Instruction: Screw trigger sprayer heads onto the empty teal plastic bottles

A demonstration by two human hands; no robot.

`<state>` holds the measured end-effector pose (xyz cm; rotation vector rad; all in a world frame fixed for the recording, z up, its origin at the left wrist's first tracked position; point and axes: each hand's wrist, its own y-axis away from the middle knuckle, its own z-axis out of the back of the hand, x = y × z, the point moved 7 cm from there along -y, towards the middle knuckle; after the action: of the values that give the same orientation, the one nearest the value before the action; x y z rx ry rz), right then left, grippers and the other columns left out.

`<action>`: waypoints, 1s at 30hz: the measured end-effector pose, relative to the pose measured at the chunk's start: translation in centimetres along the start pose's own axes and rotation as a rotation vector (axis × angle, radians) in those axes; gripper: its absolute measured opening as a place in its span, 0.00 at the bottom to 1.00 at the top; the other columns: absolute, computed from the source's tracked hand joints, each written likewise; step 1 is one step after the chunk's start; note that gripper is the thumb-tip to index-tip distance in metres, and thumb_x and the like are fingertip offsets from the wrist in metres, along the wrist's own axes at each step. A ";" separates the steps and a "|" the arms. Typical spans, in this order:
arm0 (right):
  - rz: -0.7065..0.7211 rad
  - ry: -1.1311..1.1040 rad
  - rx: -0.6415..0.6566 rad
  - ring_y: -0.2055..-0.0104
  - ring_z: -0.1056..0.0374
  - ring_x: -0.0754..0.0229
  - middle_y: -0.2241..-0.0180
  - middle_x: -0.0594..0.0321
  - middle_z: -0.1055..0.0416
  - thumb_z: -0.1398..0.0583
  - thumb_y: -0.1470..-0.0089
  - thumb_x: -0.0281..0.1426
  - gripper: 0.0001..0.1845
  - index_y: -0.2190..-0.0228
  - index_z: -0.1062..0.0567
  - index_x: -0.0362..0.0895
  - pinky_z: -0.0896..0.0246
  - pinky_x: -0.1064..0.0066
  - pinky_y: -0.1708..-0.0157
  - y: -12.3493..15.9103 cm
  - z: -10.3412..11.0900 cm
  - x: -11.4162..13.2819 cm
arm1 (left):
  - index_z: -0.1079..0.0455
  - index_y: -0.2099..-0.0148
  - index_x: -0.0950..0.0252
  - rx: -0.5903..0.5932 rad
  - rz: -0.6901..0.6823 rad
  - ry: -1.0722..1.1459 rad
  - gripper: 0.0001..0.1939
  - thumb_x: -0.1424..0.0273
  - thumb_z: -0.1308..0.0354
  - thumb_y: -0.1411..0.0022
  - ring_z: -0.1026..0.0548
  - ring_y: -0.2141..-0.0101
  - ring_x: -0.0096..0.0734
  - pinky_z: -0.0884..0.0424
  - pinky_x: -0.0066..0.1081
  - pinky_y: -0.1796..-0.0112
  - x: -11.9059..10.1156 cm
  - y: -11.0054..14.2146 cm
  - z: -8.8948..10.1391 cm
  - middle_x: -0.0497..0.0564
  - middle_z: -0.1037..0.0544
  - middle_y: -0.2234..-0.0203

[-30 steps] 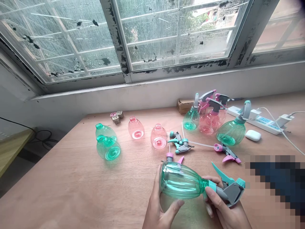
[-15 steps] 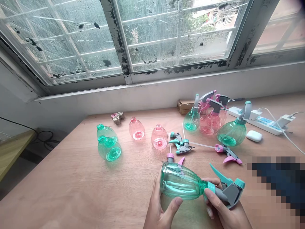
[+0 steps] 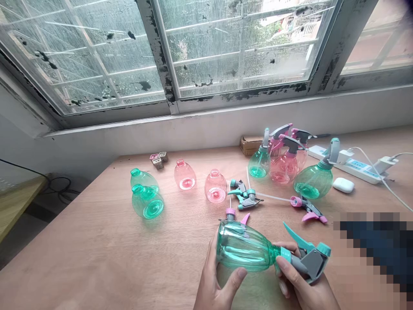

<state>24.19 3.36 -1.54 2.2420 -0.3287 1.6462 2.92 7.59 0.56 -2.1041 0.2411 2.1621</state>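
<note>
hardly anything has moved: left hand point(image 3: 214, 285) loosely cups the green bottle point(image 3: 245, 249), likely steadying it; right hand point(image 3: 301, 282) pinches the turquoise collar point(image 3: 285, 255).

The bench point(image 3: 97, 258) is bare from its near left edge up to the left hand point(image 3: 221, 275), leaving a wide low path. Farther back, two green bottles point(image 3: 148, 202) block the left, but a gap opens between them and the nearer pink bottle point(image 3: 216, 187). Beyond the held bottle point(image 3: 245, 247), loose spray heads point(image 3: 247, 198) and their tubes obstruct the way to the standing sprayers point(image 3: 284, 165).
</note>
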 end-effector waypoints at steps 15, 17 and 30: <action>-0.008 -0.011 0.017 0.82 0.35 0.63 0.77 0.67 0.27 0.27 0.41 0.46 0.20 0.58 0.21 0.44 0.44 0.69 0.78 0.0 0.0 -0.1 | 0.42 0.23 0.56 0.018 -0.005 -0.017 0.44 0.49 0.33 0.34 0.44 0.25 0.55 0.49 0.51 0.26 -0.5 0.0 -0.1 0.57 0.36 0.26; -0.004 -0.005 0.019 0.83 0.35 0.63 0.77 0.67 0.27 0.27 0.41 0.46 0.20 0.58 0.21 0.44 0.45 0.70 0.79 -0.1 0.0 -0.2 | 0.42 0.23 0.56 0.017 -0.008 -0.022 0.44 0.49 0.33 0.34 0.44 0.25 0.56 0.49 0.50 0.27 -0.5 0.0 0.0 0.56 0.35 0.26; 0.018 0.004 0.013 0.83 0.34 0.64 0.79 0.67 0.27 0.27 0.41 0.47 0.22 0.57 0.22 0.43 0.42 0.72 0.80 -0.1 0.1 -0.1 | 0.44 0.22 0.56 0.032 0.000 0.008 0.45 0.50 0.33 0.34 0.43 0.25 0.58 0.49 0.53 0.27 -0.3 0.0 -0.2 0.57 0.37 0.25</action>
<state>24.27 3.43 -1.67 2.2507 -0.3386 1.6665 3.08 7.55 0.87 -2.0963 0.2748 2.1354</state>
